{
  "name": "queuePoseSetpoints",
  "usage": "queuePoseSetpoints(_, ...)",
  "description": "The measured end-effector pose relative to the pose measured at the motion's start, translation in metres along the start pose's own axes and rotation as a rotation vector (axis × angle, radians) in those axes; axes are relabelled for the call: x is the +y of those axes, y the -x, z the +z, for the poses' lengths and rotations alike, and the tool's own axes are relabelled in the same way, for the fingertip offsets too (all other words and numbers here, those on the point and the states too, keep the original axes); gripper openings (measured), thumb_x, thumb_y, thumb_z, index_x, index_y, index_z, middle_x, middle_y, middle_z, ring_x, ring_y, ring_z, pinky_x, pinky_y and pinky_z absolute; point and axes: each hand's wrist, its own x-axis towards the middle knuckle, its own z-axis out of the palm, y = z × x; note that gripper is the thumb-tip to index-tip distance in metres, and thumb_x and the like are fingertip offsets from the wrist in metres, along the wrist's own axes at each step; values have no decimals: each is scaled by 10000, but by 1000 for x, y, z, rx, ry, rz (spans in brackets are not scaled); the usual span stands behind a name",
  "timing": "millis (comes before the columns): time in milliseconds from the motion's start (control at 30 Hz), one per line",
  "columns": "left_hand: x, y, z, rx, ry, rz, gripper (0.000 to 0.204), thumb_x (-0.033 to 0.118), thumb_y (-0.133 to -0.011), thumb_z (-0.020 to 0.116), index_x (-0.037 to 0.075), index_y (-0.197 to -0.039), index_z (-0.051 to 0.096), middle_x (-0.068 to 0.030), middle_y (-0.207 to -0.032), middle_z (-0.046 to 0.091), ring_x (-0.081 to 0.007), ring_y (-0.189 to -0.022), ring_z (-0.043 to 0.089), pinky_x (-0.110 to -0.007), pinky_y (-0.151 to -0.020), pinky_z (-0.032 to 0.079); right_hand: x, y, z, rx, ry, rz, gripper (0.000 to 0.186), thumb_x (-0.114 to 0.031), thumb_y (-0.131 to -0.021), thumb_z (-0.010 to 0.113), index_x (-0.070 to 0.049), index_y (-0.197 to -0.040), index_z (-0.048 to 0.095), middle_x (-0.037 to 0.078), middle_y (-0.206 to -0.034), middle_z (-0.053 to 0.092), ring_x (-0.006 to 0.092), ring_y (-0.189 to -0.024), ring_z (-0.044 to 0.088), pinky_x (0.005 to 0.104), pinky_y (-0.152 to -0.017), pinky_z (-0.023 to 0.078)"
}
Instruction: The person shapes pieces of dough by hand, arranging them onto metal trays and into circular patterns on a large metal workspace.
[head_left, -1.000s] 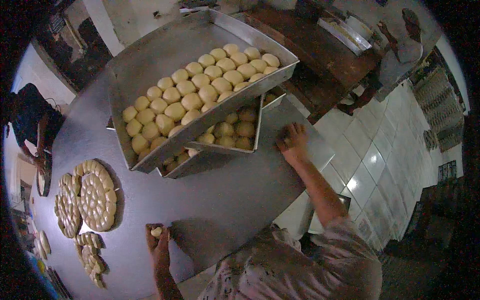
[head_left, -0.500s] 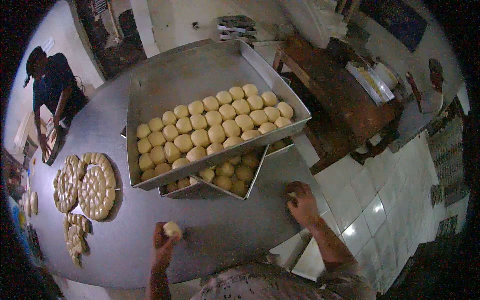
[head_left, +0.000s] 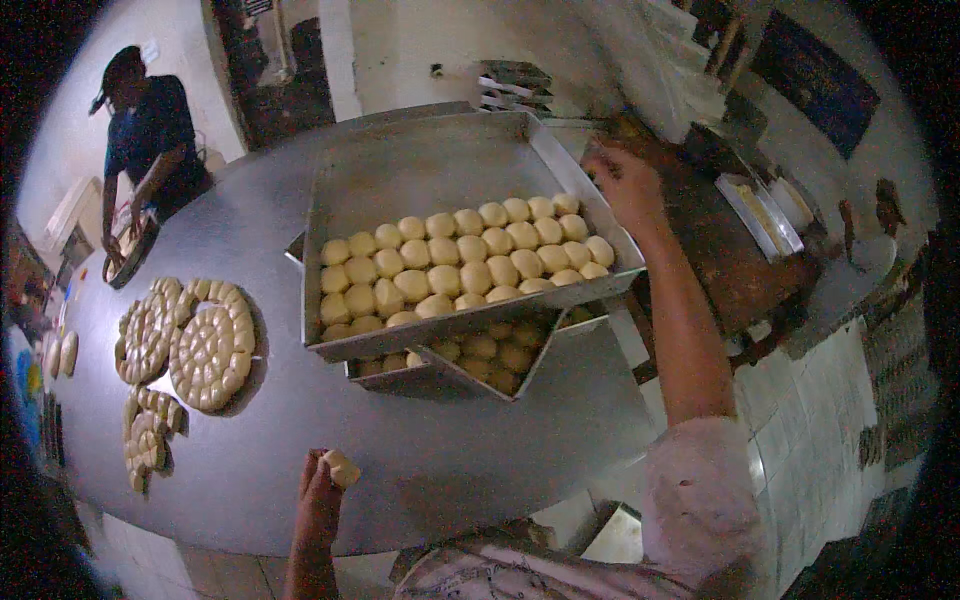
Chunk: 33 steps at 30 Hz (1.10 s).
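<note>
My left hand (head_left: 320, 490) pinches a small pale lump of dough (head_left: 342, 469) between thumb and fingers, above the near part of the metal table. My right hand (head_left: 625, 180) is raised at the far end of my outstretched arm, beside the right rim of a large metal tray (head_left: 420, 160). Its fingers look curled; blur and shadow hide what is in them. Rows of round dough balls (head_left: 470, 250) fill the nearer part of this tray. Beneath it sit smaller, angled trays (head_left: 530, 372) with more dough balls (head_left: 480, 347).
Ring-shaped dough pieces (head_left: 210, 358) lie on the left of the steel table (head_left: 400, 510). A co-worker (head_left: 150, 140) handles a pan (head_left: 130, 255) at the far left. Right of the table stand a brown wooden table (head_left: 700, 240) and a long white tray (head_left: 758, 215).
My right hand has swung up and away from the table's near right edge to beside the big tray's right rim. My left hand still holds the dough. The view has shifted.
</note>
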Motion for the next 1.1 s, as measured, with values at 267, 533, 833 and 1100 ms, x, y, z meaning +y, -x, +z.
queuePoseSetpoints(267, 34, 23, -6, -416, 224, -103, 363, 231, -873, 501, 46, -1185, 477, -97, -1120, 536, -201, -1050, 497, -327, -886, 394, -267, 222, 89, -555, -703, -511, 342, -245, -885, 472, -21, -1136, 529, 128, -1099, 545, 211, -1088, 468, 335, -902, 375)
queuePoseSetpoints(533, -78, 53, -240, 793, -315, -110, 297, 276, -861, 522, 22, -990, 605, -149, -923, 632, -222, -810, 607, -322, -719, 459, -224, 338, 119, -657, -79, -360, 360, -115, -817, 520, 13, -1150, 472, 184, -1198, 444, 337, -1127, 402, 451, -984, 256)
queuePoseSetpoints(833, -101, -13, -379, 1310, -761, -432, 399, 385, -860, 440, 60, -998, 626, -205, -1067, 506, -363, -1018, 437, -440, -889, 343, -252, 341, 154, -443, -208, -109, 299, -156, -812, 546, 34, -1032, 476, 191, -1059, 456, 359, -972, 423, 476, -848, 332)
queuePoseSetpoints(1100, -85, -49, -381, 1105, -471, 39, 464, 293, -841, 482, 20, -1194, 354, -258, -1058, 492, -430, -951, 492, -458, -839, 383, -242, 274, 207, -207, -14, 172, 300, -163, -778, 617, 25, -990, 519, 151, -928, 546, 346, -930, 505, 430, -839, 397)
